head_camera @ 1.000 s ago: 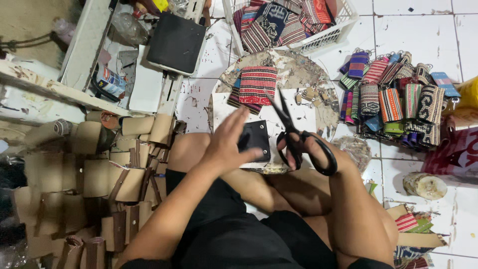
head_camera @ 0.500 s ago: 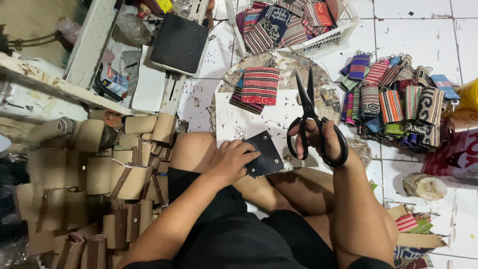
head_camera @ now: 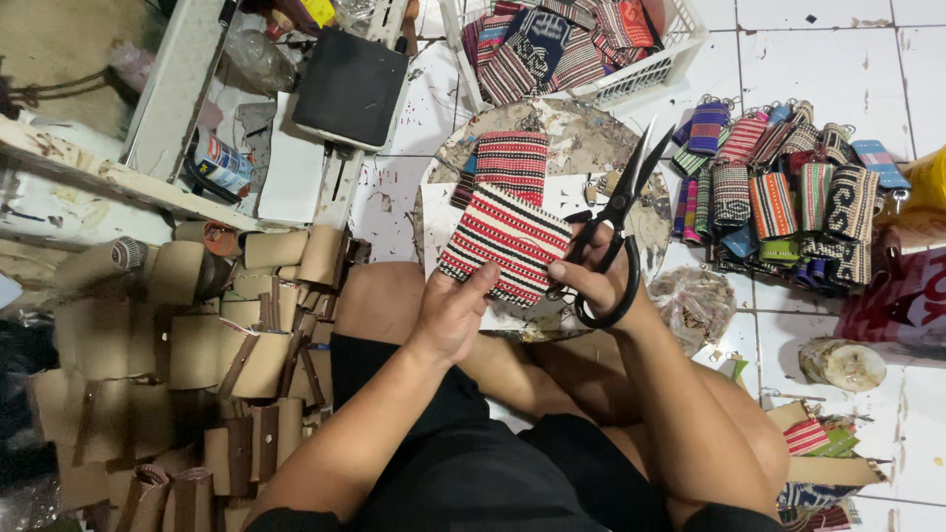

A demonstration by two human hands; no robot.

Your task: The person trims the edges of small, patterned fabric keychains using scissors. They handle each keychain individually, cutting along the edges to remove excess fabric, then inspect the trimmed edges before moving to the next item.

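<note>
My left hand holds up a square piece of red, black and white striped woven cloth by its lower edge. My right hand grips black scissors, blades open and pointing up to the right, and its fingers also pinch the right edge of the cloth. Behind the cloth lies another striped woven piece on a worn round board. My bare knees are below both hands.
A white basket of woven pieces stands at the top. A heap of small woven pouches with key rings lies on the right tiles. Tan leather pieces are piled at left. A black case rests on a wooden frame.
The left hand lifted the piece off the board and turned it over, so the striped face shows instead of the black back. The right hand moved in with the scissors and took its edge.
</note>
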